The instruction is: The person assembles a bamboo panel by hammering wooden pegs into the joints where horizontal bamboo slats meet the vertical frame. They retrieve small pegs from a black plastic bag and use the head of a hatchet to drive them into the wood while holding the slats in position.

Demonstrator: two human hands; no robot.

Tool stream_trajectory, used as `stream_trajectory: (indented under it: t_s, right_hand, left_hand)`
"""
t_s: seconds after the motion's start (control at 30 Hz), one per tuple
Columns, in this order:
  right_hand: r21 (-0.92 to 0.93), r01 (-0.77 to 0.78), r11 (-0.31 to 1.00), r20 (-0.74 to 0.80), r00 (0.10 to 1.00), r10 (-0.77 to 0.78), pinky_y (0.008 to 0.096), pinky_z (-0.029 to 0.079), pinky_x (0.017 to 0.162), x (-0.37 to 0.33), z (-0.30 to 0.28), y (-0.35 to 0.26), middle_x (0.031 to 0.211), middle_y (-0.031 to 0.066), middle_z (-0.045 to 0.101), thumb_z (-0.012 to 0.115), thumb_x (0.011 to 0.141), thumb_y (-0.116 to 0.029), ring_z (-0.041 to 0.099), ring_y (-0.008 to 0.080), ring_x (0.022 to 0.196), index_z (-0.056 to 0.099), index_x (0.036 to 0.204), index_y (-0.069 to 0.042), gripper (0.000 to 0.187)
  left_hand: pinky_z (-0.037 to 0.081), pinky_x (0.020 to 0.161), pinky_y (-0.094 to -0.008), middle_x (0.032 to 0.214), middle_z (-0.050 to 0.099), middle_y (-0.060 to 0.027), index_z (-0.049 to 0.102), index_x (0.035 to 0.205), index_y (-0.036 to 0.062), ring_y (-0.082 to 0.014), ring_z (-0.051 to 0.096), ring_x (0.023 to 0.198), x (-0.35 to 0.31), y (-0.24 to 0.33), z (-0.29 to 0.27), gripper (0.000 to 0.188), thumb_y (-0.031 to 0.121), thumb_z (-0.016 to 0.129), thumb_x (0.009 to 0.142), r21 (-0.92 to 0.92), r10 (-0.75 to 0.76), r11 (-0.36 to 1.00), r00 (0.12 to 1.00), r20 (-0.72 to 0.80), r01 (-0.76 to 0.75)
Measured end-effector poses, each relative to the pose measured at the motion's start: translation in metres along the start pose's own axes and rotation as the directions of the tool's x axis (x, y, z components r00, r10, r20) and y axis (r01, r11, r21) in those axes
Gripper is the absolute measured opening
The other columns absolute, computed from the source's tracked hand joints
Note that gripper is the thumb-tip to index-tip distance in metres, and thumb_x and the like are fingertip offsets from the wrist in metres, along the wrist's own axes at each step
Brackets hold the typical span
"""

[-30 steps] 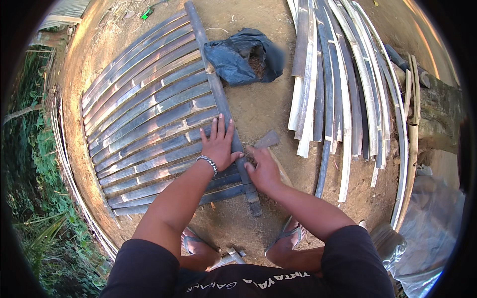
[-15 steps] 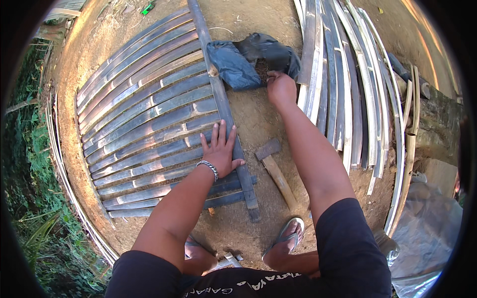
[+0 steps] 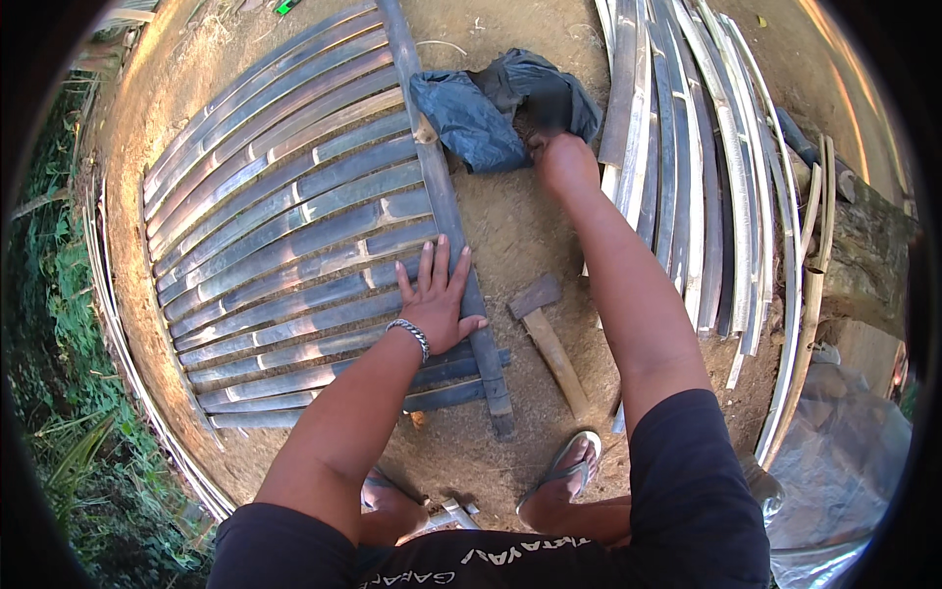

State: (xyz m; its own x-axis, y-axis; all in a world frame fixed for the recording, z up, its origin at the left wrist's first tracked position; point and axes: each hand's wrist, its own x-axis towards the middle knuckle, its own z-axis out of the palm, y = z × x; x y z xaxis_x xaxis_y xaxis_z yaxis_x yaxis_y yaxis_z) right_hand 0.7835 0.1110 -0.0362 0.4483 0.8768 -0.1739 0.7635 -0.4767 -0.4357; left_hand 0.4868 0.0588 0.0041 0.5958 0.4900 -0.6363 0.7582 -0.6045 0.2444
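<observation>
My left hand [image 3: 438, 299] lies flat with fingers spread on a panel of dark split-bamboo slats [image 3: 304, 255], its thumb over the long side rail [image 3: 437, 187]. My right hand [image 3: 567, 167] reaches to the mouth of a crumpled black plastic bag [image 3: 471, 123] on the ground beyond the rail. Its fingers are curled at the bag's opening, where brownish contents show. Whatever they pinch is hidden. Between my arms, a tool with a blocky metal head and wooden handle [image 3: 554, 363], a hammer or hatchet, rests on the dirt.
Loose split-bamboo strips [image 3: 677, 177] are heaped along the right. A log [image 3: 868, 240] and clear plastic sheeting [image 3: 839, 466] lie farther right. Green plants [image 3: 74, 393] border the left, beside long thin strips [image 3: 123, 344]. My sandalled feet [image 3: 569, 466] stand at the panel's near end.
My right hand has moved slightly right and its fingers have turned farther into the bag's mouth. The bag has shifted a little in shape. My left hand stays on the panel.
</observation>
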Motion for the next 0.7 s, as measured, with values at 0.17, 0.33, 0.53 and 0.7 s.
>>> stream_trajectory:
  t_s: [0.17, 0.33, 0.53, 0.7]
  right_hand:
    - [-0.087, 0.072, 0.994, 0.02, 0.997, -0.07, 0.0494, 0.056, 0.094, -0.001, -0.007, -0.003, 0.119, 0.0178, 0.074, 0.056, 0.096, -0.016, 0.071, 0.0407, 0.11, 0.076, 0.115, -0.018, 0.028]
    - [-0.113, 0.204, 0.972, -0.033, 0.977, -0.209, 0.0512, 0.056, 0.092, 0.003, -0.002, 0.006, 0.116, 0.0186, 0.073, 0.056, 0.096, -0.017, 0.07, 0.0421, 0.108, 0.074, 0.108, -0.012, 0.023]
    - [-0.273, 0.306, 0.912, 0.062, 0.952, -0.301, 0.0506, 0.058, 0.086, 0.008, -0.011, 0.004, 0.112, 0.0165, 0.073, 0.06, 0.093, -0.013, 0.072, 0.0404, 0.102, 0.072, 0.109, -0.01, 0.02]
    - [-0.301, 0.374, 0.877, 0.11, 0.927, -0.358, 0.0486, 0.06, 0.086, 0.003, -0.018, -0.001, 0.118, 0.0157, 0.073, 0.054, 0.094, -0.008, 0.074, 0.0373, 0.103, 0.071, 0.11, -0.008, 0.023]
  left_hand:
    - [-0.004, 0.121, -0.0735, 0.175, -0.013, -0.0246, 0.002, 0.171, 0.0141, -0.0436, -0.013, 0.162, 0.0, -0.001, -0.001, 0.119, 0.061, 0.074, 0.089, -0.011, 0.002, 1.0, 1.0, 0.014, -0.001]
    - [-0.006, 0.122, -0.0728, 0.176, -0.014, -0.0209, 0.002, 0.171, 0.0172, -0.0408, -0.012, 0.163, 0.0, 0.0, -0.001, 0.115, 0.061, 0.071, 0.091, 0.0, -0.003, 1.0, 1.0, 0.002, 0.003]
    - [-0.005, 0.12, -0.0741, 0.175, -0.014, -0.0236, 0.0, 0.171, 0.0151, -0.0425, -0.013, 0.162, 0.002, -0.003, 0.007, 0.12, 0.062, 0.074, 0.088, 0.001, 0.015, 1.0, 0.999, -0.028, -0.015]
    - [-0.005, 0.12, -0.0736, 0.176, -0.014, -0.0229, 0.0, 0.171, 0.0155, -0.0418, -0.013, 0.163, 0.0, -0.004, 0.005, 0.12, 0.062, 0.075, 0.088, -0.002, -0.001, 1.0, 1.0, -0.015, 0.001]
